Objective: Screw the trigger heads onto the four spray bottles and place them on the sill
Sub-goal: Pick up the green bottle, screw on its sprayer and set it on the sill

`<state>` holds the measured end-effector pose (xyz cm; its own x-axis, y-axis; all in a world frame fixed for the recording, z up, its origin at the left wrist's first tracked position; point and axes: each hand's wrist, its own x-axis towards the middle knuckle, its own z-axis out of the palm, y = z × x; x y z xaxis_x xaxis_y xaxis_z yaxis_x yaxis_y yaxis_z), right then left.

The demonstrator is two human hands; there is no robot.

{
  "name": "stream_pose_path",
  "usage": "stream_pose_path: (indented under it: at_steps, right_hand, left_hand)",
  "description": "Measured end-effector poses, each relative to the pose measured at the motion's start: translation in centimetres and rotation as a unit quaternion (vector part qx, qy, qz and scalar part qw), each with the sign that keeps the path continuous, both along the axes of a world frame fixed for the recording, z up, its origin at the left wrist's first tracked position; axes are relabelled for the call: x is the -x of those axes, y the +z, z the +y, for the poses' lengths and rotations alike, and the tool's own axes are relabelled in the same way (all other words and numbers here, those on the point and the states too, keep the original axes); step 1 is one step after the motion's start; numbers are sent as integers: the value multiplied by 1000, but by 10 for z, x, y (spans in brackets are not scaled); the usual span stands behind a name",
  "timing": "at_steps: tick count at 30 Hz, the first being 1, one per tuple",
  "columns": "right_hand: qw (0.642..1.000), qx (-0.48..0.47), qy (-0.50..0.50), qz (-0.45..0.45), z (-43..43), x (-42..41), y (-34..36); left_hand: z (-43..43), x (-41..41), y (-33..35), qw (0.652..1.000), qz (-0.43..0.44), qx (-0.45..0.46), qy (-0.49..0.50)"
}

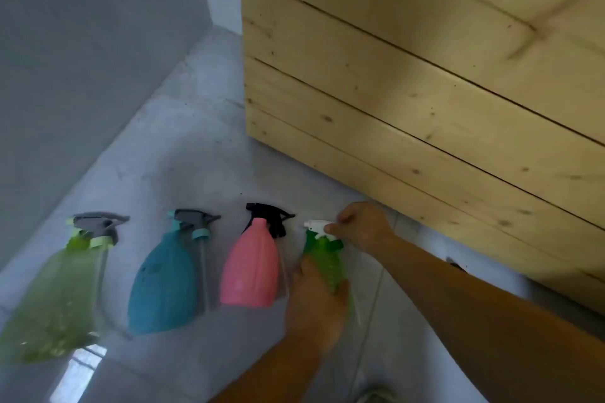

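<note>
Four spray bottles lie in a row on the grey floor. The yellow-green bottle (52, 297) is far left with a grey trigger head (98, 224) beside its neck. A teal bottle (162, 284) has a grey and teal trigger head (193, 222) lying loose next to it. The pink bottle (250, 263) has a black trigger head (270, 216) behind its neck. My left hand (316, 307) grips the body of the dark green bottle (324, 258). My right hand (360, 227) pinches its white trigger head (317, 225) at the neck.
A large box of pale wooden planks (409, 91) stands close on the right, right behind my right hand. A grey wall (82, 58) runs along the left. A bright reflection (78, 373) lies on the floor near the bottom left.
</note>
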<state>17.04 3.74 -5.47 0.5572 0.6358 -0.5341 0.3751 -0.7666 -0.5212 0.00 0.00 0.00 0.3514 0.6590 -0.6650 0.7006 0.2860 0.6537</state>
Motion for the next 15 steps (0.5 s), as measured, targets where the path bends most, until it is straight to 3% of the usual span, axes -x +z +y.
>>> stream_pose_path:
  at_steps: [4, 10, 15]
  right_hand:
    - [998, 26, 28, 43, 2, 1, 14]
    - [986, -9, -17, 165, -1, -3, 51]
    - [984, 0, -4, 179, 10, 4, 114]
  left_hand:
    - [-2, 0, 1, 1000, -3, -11, 6]
    - [-1, 10, 18, 997, -74, -21, 31]
    - [14, 31, 62, 988, -148, -6, 41]
